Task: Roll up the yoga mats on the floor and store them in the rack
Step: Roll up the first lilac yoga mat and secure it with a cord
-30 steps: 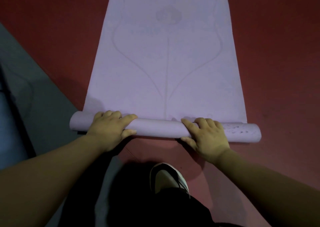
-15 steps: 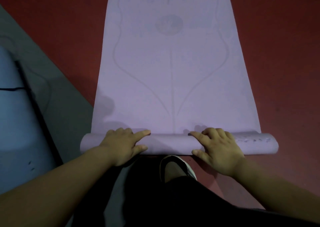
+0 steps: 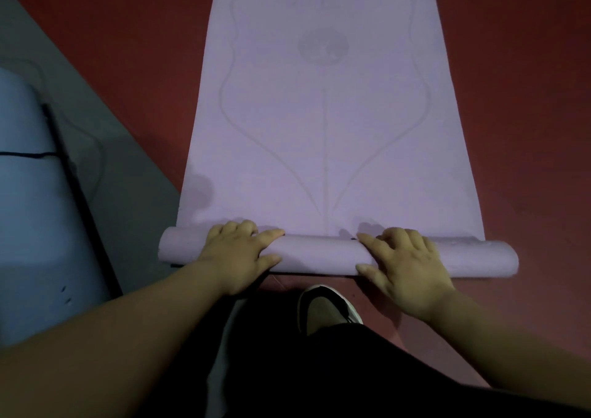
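Yoga mat [image 3: 319, 254] roll lies crosswise under our left hand [image 3: 236, 254] and right hand [image 3: 406, 264], fingers curled over it; unrolled length runs straight ahead, both hands equally near.

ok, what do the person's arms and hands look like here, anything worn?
Nothing worn that shows. The left hand and right hand are bare: no gloves, and no ring, watch or band visible in the dim light. The left forearm and right forearm are bare to the frame edge, with no sleeves in view.
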`<state>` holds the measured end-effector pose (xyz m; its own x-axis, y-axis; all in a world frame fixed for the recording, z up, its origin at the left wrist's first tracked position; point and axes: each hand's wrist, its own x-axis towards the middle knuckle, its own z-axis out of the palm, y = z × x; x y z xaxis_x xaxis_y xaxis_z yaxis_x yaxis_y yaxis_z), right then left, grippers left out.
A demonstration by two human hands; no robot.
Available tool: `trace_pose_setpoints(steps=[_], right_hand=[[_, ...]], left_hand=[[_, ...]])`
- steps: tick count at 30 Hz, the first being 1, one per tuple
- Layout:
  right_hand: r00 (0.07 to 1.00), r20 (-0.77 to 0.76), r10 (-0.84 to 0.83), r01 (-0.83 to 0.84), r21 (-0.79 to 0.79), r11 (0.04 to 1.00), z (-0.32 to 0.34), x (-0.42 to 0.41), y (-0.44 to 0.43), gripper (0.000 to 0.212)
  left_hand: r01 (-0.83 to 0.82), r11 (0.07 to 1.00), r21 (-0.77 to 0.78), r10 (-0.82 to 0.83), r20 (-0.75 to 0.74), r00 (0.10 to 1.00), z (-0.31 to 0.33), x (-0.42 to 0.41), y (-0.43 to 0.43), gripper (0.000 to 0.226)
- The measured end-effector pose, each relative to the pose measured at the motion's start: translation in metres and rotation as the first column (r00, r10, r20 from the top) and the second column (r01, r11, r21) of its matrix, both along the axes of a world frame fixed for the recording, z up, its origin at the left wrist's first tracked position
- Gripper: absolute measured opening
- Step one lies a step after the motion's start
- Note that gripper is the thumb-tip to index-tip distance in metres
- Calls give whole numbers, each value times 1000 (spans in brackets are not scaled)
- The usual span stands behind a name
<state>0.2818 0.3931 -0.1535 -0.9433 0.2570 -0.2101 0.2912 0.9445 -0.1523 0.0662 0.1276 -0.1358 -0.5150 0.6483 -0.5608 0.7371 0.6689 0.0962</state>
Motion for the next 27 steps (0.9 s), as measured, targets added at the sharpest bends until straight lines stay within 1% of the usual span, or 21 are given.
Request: trace_pose_setpoints(steps=[2,3,6,8,9,11,12,14,16,18,21,24,25,27], right_hand=[[1000,-28,-9,10,33,999,-6,4,-10,70],[1000,-17,-19,20,42,999,-8,3,-11,72],[997,66,-36,35,17,999,-8,-6,-5,72],[992,126,-23,26,-16,1000,-7,-15,2,75],[988,157,-18,22,-29,999,-6,-18,5,76],[978,207,-15,25,-43,999,-4,-24,10,78],[975,223,-16,28,-50,998,-3,-26,11,79],[976,217,-15,30,-66,997,-2,-26,11,78],[975,220,-22,37,-62,997,-2,-25,10,76],[972,233,-27,44,-66,997,-2,-28,11,76],[972,235,-24,38,-58,998,1,-31,12,77],[978,207,-18,27,-41,999,2,-30,10,77],[986,167,-26,31,-30,999,1,-29,8,75],[998,38,-56,56,5,998,-2,-22,3,70]], left_hand=[[8,999,-44,-6,44,999,3,-7,4,85],[14,998,-61,-12,45,999,4,-8,5,82],[-1,996,-85,6,63,998,4,-9,10,63],[-37,996,-79,43,79,996,7,-11,14,59],[-56,997,-54,59,48,997,7,-8,12,60],[-55,998,43,59,-91,994,3,7,-2,64],[-42,995,86,54,-136,989,-1,17,-11,68],[-30,989,144,54,-160,986,-11,30,-24,76],[-50,985,165,77,-162,984,-18,25,-22,76],[-57,989,139,78,-154,985,-16,13,-13,78],[-14,999,50,20,-126,992,-10,1,-6,85],[-40,999,27,43,-106,993,-6,0,-3,88],[-41,999,16,42,-103,994,-6,1,-3,89],[-39,999,8,40,-91,995,-6,-2,-1,90]])
